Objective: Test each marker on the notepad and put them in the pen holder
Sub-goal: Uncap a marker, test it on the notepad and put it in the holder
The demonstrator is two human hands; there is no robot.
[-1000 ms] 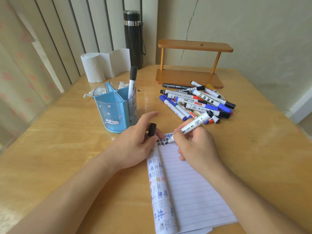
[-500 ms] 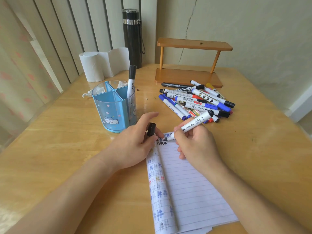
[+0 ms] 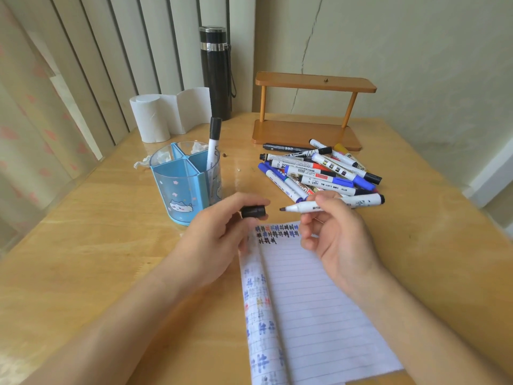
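Note:
My right hand point(image 3: 337, 237) holds an uncapped white marker point(image 3: 358, 202) level above the notepad point(image 3: 313, 301), tip pointing left. Just left of that tip, my left hand point(image 3: 213, 240) pinches the black cap point(image 3: 253, 211), a small gap between cap and tip. Ink marks in black, blue and red fill the notepad's top lines. The blue pen holder point(image 3: 181, 190) stands left of the hands with one black-capped marker point(image 3: 213, 144) upright in it. A pile of markers point(image 3: 313, 173) lies behind my right hand.
A wooden shelf point(image 3: 308, 129) stands at the table's back. A black flask point(image 3: 216, 73) and a roll of tissue point(image 3: 155, 118) are at the back left, with crumpled tissue behind the holder. The table's right edge runs close to the pile.
My right hand lifted the marker off the paper and turned it level, tip toward the cap. My left hand rose from the notepad and tipped the cap sideways.

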